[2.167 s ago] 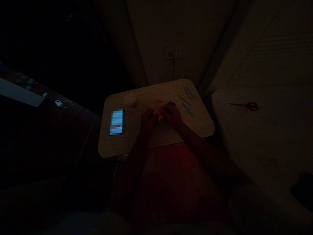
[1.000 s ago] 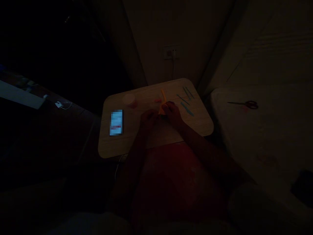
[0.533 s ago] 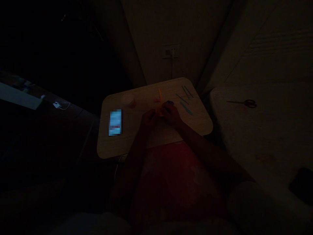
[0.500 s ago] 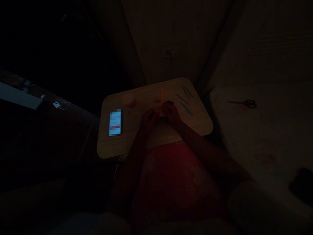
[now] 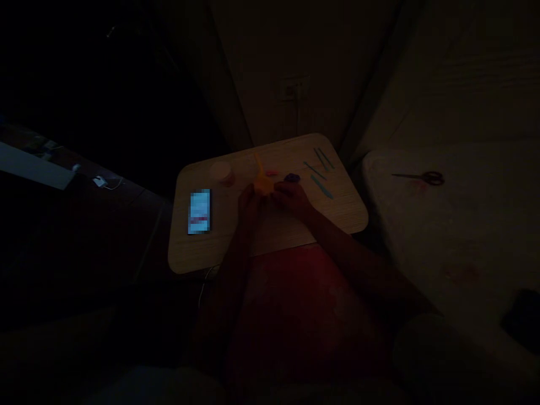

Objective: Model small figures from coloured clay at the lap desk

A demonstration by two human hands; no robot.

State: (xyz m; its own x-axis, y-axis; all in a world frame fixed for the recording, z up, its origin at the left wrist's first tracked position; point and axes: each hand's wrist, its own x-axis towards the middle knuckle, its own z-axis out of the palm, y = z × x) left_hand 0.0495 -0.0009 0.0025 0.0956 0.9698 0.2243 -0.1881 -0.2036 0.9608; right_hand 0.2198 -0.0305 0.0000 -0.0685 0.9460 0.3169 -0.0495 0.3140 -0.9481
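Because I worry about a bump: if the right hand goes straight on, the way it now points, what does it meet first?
The right hand would likely meet the orange piece first, though the dark hides depth. The purple piece lies off that line.

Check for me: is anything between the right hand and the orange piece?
Nothing visible is. The right hand sits directly beside the orange piece, which the left hand holds. The purple lump lies beyond the right hand, clear of that gap.
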